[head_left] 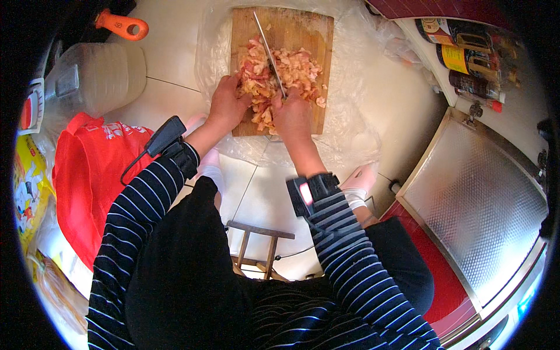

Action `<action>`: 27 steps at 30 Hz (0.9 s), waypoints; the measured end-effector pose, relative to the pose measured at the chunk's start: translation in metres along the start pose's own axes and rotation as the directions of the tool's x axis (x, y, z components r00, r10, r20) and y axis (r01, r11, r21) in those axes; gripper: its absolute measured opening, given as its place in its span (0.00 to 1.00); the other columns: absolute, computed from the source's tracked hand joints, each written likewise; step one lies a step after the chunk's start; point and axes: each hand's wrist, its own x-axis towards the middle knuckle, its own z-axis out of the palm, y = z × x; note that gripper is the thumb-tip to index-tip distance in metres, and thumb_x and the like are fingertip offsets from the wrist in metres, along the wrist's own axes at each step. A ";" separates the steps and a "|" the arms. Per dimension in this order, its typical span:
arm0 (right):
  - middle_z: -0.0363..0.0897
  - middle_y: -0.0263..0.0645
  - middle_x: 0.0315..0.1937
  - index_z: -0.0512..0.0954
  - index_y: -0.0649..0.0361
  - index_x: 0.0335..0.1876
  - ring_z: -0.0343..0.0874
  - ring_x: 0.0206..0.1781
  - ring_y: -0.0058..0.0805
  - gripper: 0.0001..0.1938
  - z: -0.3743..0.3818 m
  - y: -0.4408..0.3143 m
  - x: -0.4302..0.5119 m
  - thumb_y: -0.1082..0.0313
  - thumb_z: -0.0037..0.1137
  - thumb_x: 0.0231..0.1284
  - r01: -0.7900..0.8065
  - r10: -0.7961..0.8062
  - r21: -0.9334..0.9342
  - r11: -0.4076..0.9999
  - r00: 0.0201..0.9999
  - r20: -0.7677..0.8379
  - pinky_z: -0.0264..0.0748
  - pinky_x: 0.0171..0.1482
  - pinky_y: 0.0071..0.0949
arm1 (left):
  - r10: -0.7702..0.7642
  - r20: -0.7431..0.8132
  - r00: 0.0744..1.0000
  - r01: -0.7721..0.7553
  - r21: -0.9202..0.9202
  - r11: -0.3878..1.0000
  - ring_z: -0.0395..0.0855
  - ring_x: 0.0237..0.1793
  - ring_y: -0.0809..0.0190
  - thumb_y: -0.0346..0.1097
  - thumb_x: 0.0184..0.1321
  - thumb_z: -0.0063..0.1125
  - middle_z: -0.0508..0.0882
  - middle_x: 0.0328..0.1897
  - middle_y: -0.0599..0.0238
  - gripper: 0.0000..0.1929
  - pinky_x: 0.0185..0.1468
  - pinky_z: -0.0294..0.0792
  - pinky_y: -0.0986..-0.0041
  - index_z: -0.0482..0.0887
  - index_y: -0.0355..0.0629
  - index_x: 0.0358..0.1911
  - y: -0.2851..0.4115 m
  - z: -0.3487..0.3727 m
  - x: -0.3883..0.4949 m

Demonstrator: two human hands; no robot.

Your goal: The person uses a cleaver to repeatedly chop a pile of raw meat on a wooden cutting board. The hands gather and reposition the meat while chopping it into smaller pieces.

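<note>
A wooden cutting board lies on crumpled clear plastic sheeting on the tiled floor. Pinkish chopped meat is heaped across its middle. My right hand grips a kitchen knife near the board's front. The blade appears almost edge-on, slanting away to the upper left over the meat; its handle is mostly hidden in my fist. At the board's left edge, my left hand touches the meat with thumb and fingers. Some of those fingertips are hidden, so whether they pinch a piece is unclear.
To the left are a large plastic jug, an orange handle and a red bag. Bottles line the right side above a textured metal-faced panel. A small wooden stool stands below me between my legs.
</note>
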 end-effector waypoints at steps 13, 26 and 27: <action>0.78 0.60 0.25 0.75 0.69 0.40 0.81 0.30 0.56 0.16 -0.009 0.003 -0.006 0.60 0.53 0.63 -0.062 0.067 0.141 0.988 0.997 -0.035 0.74 0.32 0.52 | -0.043 0.028 0.999 0.040 0.072 0.997 0.77 0.52 0.44 0.33 0.52 0.63 0.77 0.49 0.47 0.28 0.55 0.71 0.61 0.73 0.36 0.60 0.008 -0.005 0.003; 0.77 0.58 0.22 0.75 0.67 0.35 0.79 0.27 0.58 0.14 -0.004 0.012 -0.010 0.59 0.54 0.62 0.068 -0.028 0.204 0.977 0.981 -0.194 0.72 0.30 0.54 | -0.029 0.032 0.999 0.027 0.070 0.997 0.77 0.50 0.44 0.30 0.51 0.62 0.78 0.49 0.47 0.29 0.55 0.71 0.60 0.73 0.37 0.60 0.005 -0.004 0.005; 0.77 0.58 0.22 0.75 0.67 0.35 0.79 0.27 0.58 0.14 -0.003 0.010 -0.006 0.60 0.54 0.62 0.031 -0.008 0.192 0.981 0.993 -0.118 0.72 0.30 0.54 | -0.022 0.029 0.999 0.020 0.061 0.998 0.77 0.50 0.44 0.30 0.51 0.62 0.78 0.49 0.47 0.28 0.55 0.71 0.60 0.74 0.37 0.60 0.005 -0.004 0.005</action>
